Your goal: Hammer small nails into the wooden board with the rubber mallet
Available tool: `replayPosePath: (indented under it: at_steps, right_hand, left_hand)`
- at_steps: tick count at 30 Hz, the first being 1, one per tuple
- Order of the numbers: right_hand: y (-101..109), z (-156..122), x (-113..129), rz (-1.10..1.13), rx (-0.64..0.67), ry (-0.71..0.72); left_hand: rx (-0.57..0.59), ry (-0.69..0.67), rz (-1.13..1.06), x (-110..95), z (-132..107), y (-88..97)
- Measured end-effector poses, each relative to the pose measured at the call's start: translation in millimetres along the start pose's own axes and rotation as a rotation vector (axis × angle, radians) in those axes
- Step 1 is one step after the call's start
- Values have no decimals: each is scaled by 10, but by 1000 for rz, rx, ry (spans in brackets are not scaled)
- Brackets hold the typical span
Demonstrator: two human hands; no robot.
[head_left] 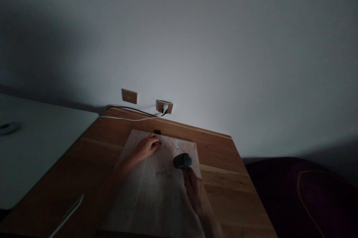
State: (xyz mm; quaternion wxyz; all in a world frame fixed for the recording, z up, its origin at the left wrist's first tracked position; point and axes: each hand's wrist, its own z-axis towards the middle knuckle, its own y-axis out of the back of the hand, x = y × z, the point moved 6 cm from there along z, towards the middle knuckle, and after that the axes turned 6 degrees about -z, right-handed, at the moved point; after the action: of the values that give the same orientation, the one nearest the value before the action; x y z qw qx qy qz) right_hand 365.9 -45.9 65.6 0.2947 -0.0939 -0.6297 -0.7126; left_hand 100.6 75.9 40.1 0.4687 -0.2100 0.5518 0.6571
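Observation:
A pale wooden board [145, 200] lies on a brown wooden table [223, 186]. My left hand [147, 146] rests near the board's far edge, its fingers curled together at a small spot I cannot make out. My right hand [195, 191] grips the handle of a dark-headed mallet [182, 160], whose head hangs just above the board's far right part. Faint marks or small nails [163, 173] show on the board between my two hands. The room is dim.
A white table [36, 145] stands to the left. Two wall sockets [164, 106] sit behind the table, with a plug and a white cable [125, 119] running along the far edge. A small dark thing [157, 132] lies past the board. A dark seat [302, 197] lies at right.

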Motion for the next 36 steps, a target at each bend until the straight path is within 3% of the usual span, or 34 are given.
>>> replayPosePath:
  at_steps: [4, 8, 12, 21, 29, 36]
  right_hand:
    - [-1, 494, 275, 181, 81, -136]
    - [-69, 892, 573, 137, 139, -63]
    - [-190, 1115, 666, 65, 180, -13]
    - [-259, 1171, 682, 10, 169, 14]
    - [-204, 1113, 571, 58, 85, -78]
    - [-98, 1106, 713, 110, 87, -69]
  left_hand:
    - [-6, 17, -42, 16, -28, 19]
    - [-46, 51, -105, 40, -49, 54]
    - [-47, 42, -131, -10, -61, 59]
    - [-66, 52, -114, 44, -84, 39]
    - [-40, 95, -51, 30, -39, 14]
    - [-37, 63, -123, -14, -46, 49]
